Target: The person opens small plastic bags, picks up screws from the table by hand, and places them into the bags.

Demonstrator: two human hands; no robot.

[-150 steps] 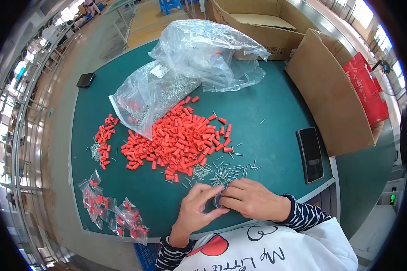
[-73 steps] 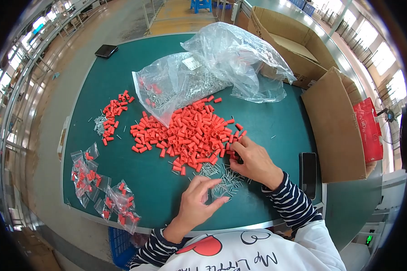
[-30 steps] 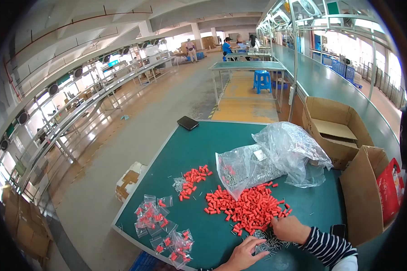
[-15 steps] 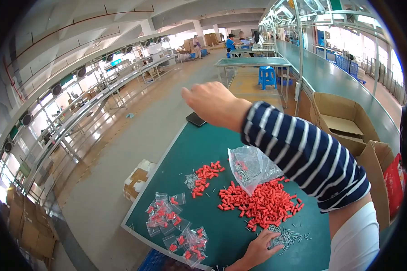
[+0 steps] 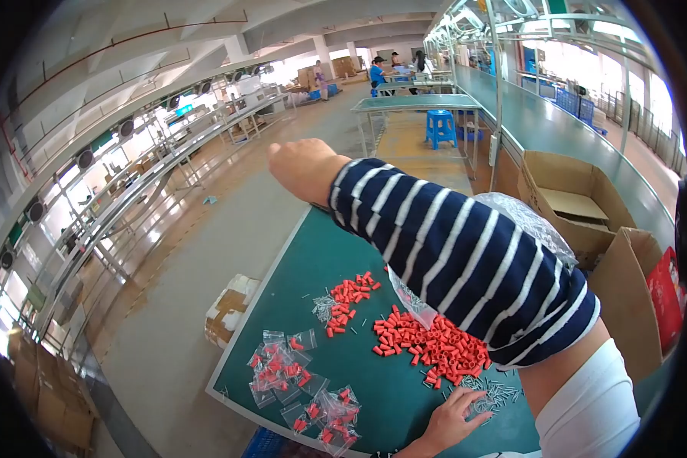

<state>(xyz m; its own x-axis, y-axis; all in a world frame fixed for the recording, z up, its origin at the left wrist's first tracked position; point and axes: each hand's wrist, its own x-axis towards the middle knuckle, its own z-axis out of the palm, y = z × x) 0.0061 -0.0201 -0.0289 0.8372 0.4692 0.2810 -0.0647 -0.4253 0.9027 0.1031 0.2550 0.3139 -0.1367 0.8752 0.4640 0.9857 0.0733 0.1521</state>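
Observation:
My left hand rests low on the green table, fingers and thumb spread at a heap of small metal screws or pins. My right arm, in a striped sleeve, stretches across the view. My right hand is raised beyond the table's far left corner, its fingers bent away out of sight. Beneath the sleeve lies a large pile of short red plastic tubes. A clear plastic bag at the pile is partly covered by the sleeve.
Small filled zip bags lie at the table's left. A smaller group of red tubes sits beside metal pieces. Open cardboard boxes stand right. A taped box is on the floor. Farther off are a blue stool and people.
My right arm has swung left and now hides more of the clear bag and the pile. A dark flat object at the table corner is now hidden. The left hand stays at the metal pieces.

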